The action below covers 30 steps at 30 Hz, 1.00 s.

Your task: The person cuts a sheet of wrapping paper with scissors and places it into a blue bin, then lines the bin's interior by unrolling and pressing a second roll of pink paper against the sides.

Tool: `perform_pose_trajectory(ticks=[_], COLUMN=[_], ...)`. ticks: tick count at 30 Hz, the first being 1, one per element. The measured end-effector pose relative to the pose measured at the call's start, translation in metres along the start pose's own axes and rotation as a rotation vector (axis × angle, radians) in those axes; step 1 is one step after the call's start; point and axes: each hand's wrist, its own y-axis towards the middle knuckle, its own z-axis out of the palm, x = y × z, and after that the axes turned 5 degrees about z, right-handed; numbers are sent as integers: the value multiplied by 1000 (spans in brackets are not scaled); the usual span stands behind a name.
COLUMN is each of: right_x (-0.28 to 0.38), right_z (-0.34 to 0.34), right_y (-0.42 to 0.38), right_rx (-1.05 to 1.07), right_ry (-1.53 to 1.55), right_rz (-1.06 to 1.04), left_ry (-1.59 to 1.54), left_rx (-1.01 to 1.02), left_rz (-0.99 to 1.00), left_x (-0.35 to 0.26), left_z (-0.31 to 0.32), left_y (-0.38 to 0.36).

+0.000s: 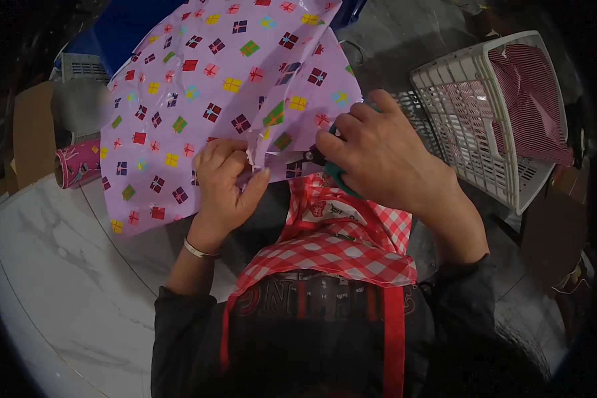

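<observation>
A large lilac wrapping sheet (199, 93), printed with colourful gift boxes, spreads out in front of my body. Its near edge is pinched between the thumb and fingers of my left hand (227, 179), where a narrow strip of the sheet folds up. My right hand (385, 152) is closed round the green handles of a pair of scissors (337, 176). The dark blades point left toward the sheet's edge, close to my left fingers. Part of the blades is hidden by the sheet, so how far they are apart cannot be made out.
On the right a white plastic basket (458, 113) lies tilted with red striped cloth (530, 99) in it. A pink patterned roll (78, 163) and cardboard (32, 132) are at the left. Below the sheet is a red checked apron (325, 265). The floor (66, 265) is marble-patterned.
</observation>
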Motion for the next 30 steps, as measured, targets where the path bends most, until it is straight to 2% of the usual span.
perform_pose_trajectory(ticks=[6,9,11,18,24,26,29,30], right_x=[-4,-2,4,9,7,2,0,-2], right_z=[-2,0,0,2,5,20,22,24], right_y=[-10,-10,-3,12,20,14,2,2], right_rx=[51,8,148,126,208,-199,-256,-252], right_ry=[5,27,32,-28,-68,135,106,108], right_rz=[-26,-70,-65,-135,-209,-275,-269,-272], left_ry=[47,14,-1,-28,7,13,-104,163], left_rx=[-39,-27,-21,-43,-27,-18,32,99], left_rz=[-2,-15,-27,-4,19,26,-28,-21], left_x=[4,2,0,-1,-3,-1,6,8], left_z=[3,0,-2,-1,-2,-6,-19,-22], left_y=[-3,-2,-1,-1,0,-2,-10,-12])
